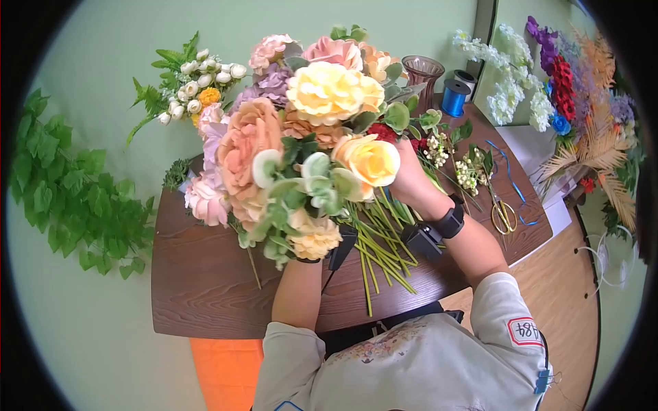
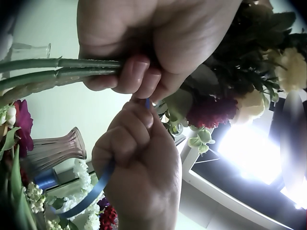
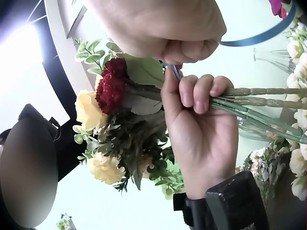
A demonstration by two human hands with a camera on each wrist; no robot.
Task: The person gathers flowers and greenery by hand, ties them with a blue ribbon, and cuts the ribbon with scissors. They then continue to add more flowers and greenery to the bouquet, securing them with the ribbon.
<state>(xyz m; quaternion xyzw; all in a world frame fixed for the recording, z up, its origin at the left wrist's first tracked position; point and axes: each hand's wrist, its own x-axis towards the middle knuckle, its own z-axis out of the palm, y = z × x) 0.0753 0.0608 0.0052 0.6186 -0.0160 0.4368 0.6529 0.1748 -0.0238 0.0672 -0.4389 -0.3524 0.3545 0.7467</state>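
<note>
A large bouquet of artificial flowers [image 1: 322, 92] in peach, yellow, pink and lilac fills the middle of the head view and hides my left hand there. In the right wrist view my left hand [image 3: 199, 122] grips the bouquet's green stems [image 3: 249, 112] just below the blooms, fingers curled round them. My right hand [image 2: 144, 167] is close beside it and holds a blue ribbon [image 2: 91, 199] in its curled fingers. The ribbon passes between the two hands at the stems, and its tail trails from the right fist. In the head view the right hand [image 1: 409, 175] is partly behind the flowers.
On the brown table [image 1: 205, 274], more cut stems [image 1: 373, 246] lie beneath the bouquet. Gold-handled scissors [image 1: 504, 216], a blue ribbon spool [image 1: 454, 99] and a glass vase [image 1: 421, 72] are at the right. White flowers [image 1: 202, 82] stand at the back left, leafy greenery [image 1: 75, 185] hangs farther left.
</note>
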